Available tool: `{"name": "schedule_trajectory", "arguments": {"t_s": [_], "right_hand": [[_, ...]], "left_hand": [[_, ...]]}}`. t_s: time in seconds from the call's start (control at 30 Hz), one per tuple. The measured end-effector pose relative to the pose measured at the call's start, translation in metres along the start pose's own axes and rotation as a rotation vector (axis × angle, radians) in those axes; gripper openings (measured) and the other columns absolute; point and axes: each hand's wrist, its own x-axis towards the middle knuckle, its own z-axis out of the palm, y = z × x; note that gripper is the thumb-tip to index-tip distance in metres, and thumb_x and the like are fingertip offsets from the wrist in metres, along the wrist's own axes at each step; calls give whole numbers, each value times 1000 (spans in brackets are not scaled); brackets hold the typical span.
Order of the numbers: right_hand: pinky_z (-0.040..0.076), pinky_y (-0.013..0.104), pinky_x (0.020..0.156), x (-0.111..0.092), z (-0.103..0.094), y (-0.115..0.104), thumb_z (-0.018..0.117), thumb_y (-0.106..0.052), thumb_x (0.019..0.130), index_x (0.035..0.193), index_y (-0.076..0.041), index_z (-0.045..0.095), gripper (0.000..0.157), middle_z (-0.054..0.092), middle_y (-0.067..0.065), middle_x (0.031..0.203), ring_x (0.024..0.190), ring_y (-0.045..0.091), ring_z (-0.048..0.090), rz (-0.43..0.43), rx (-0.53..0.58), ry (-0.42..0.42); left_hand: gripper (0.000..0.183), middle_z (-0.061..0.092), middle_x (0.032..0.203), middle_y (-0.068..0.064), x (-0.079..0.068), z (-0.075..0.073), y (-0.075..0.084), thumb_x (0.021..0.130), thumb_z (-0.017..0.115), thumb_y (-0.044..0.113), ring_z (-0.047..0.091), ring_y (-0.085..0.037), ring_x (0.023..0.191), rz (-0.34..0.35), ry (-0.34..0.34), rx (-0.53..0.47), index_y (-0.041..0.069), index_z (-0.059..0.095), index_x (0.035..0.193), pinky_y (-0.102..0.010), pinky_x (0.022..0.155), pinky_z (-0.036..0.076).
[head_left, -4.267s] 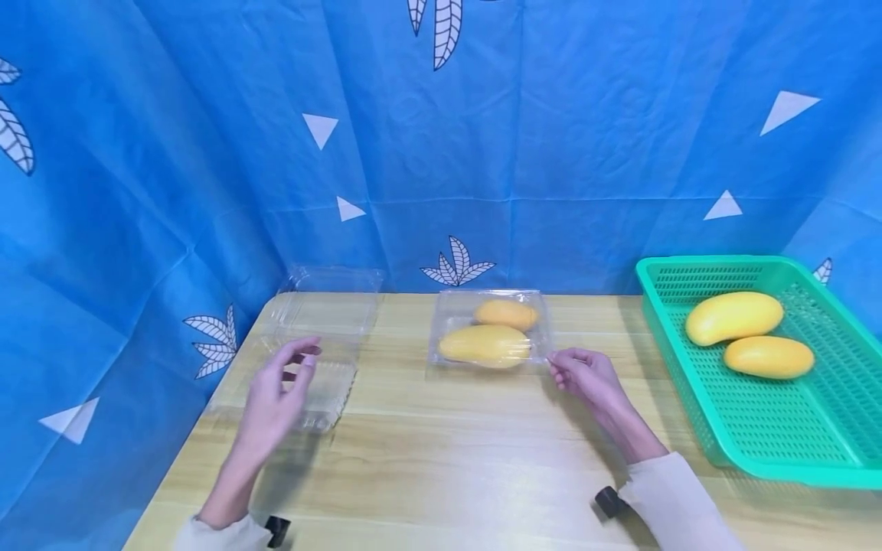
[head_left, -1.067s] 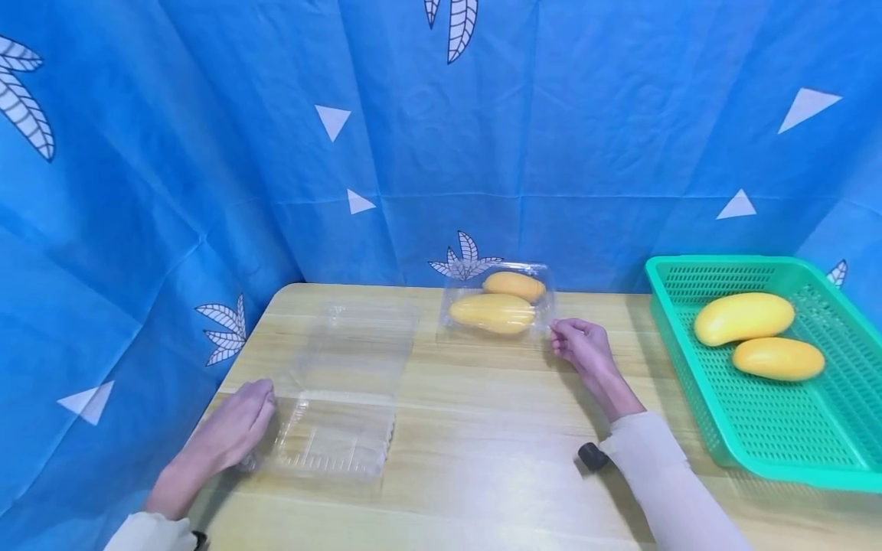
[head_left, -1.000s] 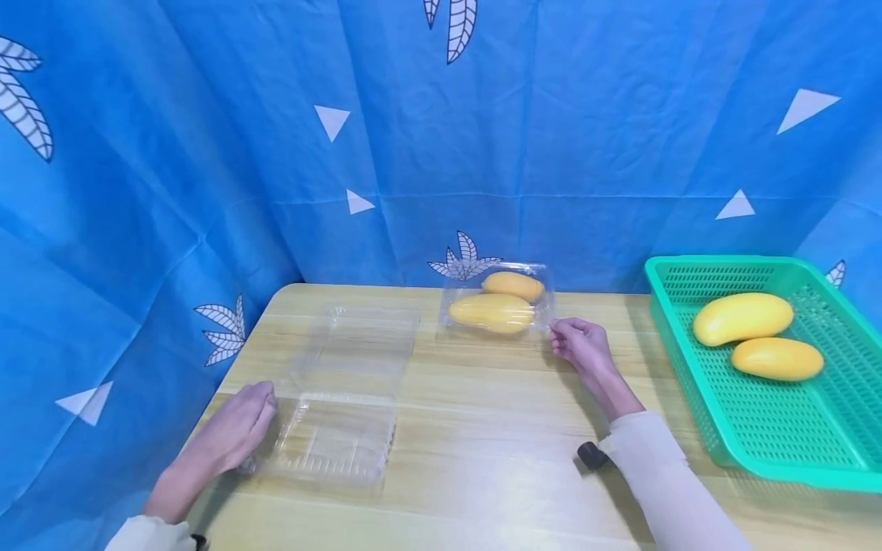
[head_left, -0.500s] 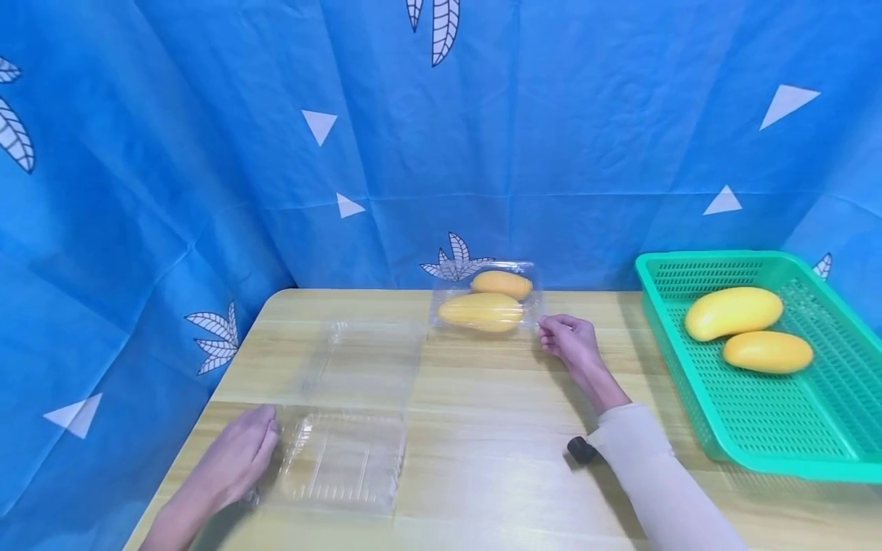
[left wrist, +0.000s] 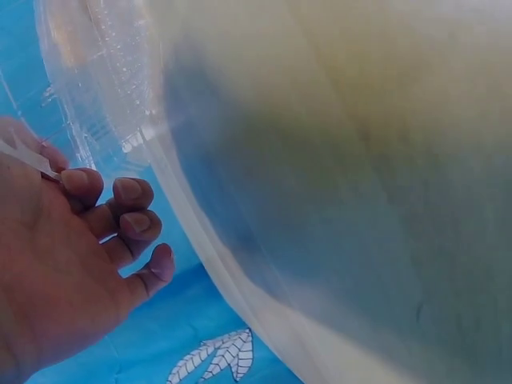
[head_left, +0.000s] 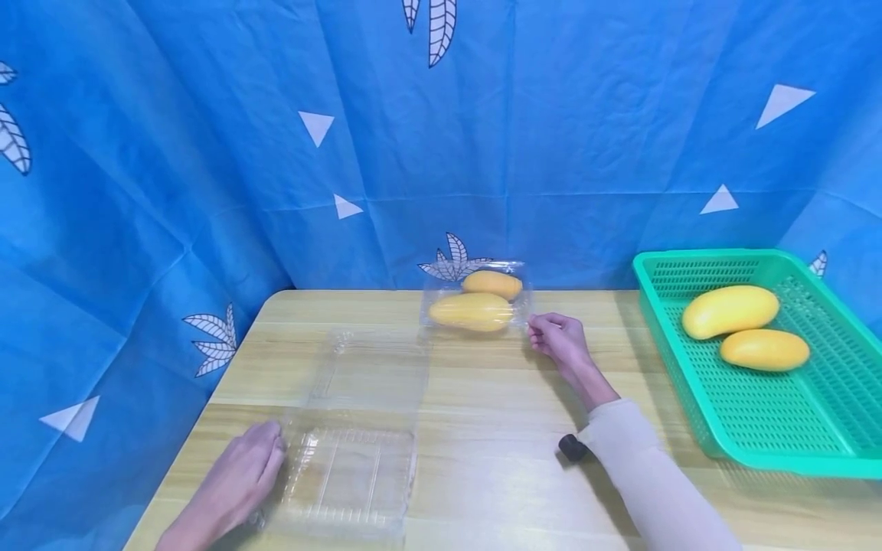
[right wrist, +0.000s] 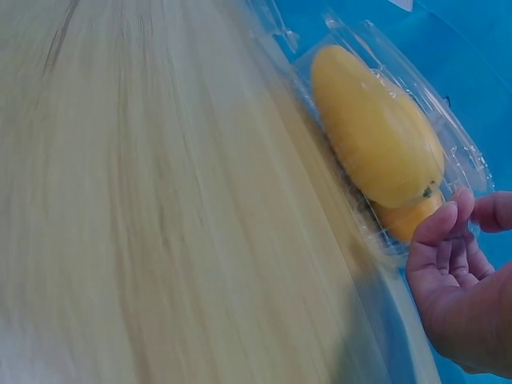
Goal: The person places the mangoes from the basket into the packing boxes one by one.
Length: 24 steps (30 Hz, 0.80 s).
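An opened clear plastic clamshell container (head_left: 347,467) lies on the left of the table, its lid (head_left: 375,367) folded out toward the back. My left hand (head_left: 241,474) pinches the container's left edge; in the left wrist view, thumb and forefinger meet on a thin clear rim, the other fingers loosely curled. At the table's back edge sits a closed clear clamshell (head_left: 525,298) with two yellow mangoes inside, a larger mango (head_left: 472,311) in front of a smaller mango (head_left: 492,285). My right hand (head_left: 561,342) pinches this box's near right corner between thumb and forefinger (right wrist: 492,212).
A green perforated plastic basket (head_left: 717,436) stands on the right with two more mangoes (head_left: 730,312) in it. The wooden table (head_left: 482,459) ends against a blue curtain (head_left: 413,115) with leaf and triangle prints, behind and at the left.
My left hand has taken hold of the opened container and drawn it nearer and rightward. The closed mango box has gone back to the table's far edge with my right hand on its corner.
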Motion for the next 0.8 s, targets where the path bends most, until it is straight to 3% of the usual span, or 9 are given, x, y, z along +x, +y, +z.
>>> {"name": "schedule_trajectory", "arguments": {"t_s": [0.3, 0.53, 0.8], "right_hand": [[52, 19, 61, 5, 21, 4, 62, -8, 100, 122, 18, 57, 34, 67, 9, 85, 67, 9, 61, 3, -15, -21], [53, 21, 61, 7, 41, 4, 62, -8, 100, 120, 17, 58, 32, 66, 9, 83, 67, 11, 60, 21, -40, -69], [53, 21, 62, 11, 73, 2, 63, -4, 98, 121, 17, 58, 31, 65, 8, 79, 67, 12, 60, 53, -32, -112]], "left_hand": [[26, 34, 73, 11, -4, 2, 12, 102, 49, 9, 35, -7, 69, -69, -50, 10, 23, 41, 82, -35, 68, 43], [29, 31, 72, 13, -5, 3, 19, 98, 54, 5, 32, -5, 67, -39, -21, -10, 23, 40, 81, -27, 62, 37], [30, 30, 70, 13, -6, 4, 24, 99, 54, 4, 32, -4, 67, -40, -2, -26, 22, 40, 80, -25, 60, 35]]}}
